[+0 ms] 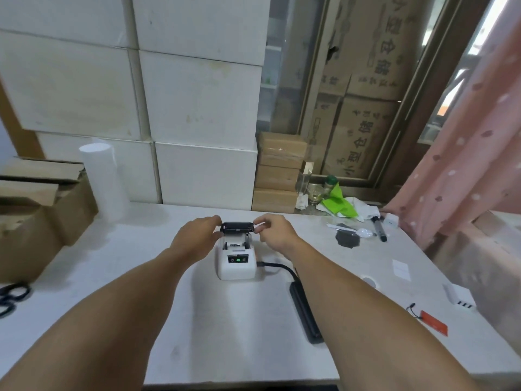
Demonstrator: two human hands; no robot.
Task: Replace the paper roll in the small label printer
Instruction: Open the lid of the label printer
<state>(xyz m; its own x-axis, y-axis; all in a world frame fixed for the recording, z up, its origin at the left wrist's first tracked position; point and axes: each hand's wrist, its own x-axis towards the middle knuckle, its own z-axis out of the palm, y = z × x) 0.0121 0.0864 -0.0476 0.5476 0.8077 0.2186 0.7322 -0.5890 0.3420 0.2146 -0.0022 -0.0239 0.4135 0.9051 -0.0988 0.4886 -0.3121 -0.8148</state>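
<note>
Head cam looks down at one small white printer [236, 263] sitting mid-table [197, 334], with a single green light lit on its front panel. Its black lid [236, 227] is flipped up at the back, and both hands are on it: left hand [194, 238] pinches the lid's left end, right hand [275, 232] pinches the right end, fingers curled in tight on each side. The bay under the lid is open, and I can't really tell if there's a roll in there, too small and blurry. One black cable [277, 268] plugs into the printer's right side and runs back to a long black block [306, 314] lying near the right forearm. Off to the right: one white plastic spoon [352, 231], one dark round pad [348, 239] touching it, one marker-looking thing [379, 230], one red tag [434, 323] near the edge. Far left edge has scissors [12, 297], partly cut off. One tall white roll [103, 182] stands at the back left by a cardboard box [36, 221].
</note>
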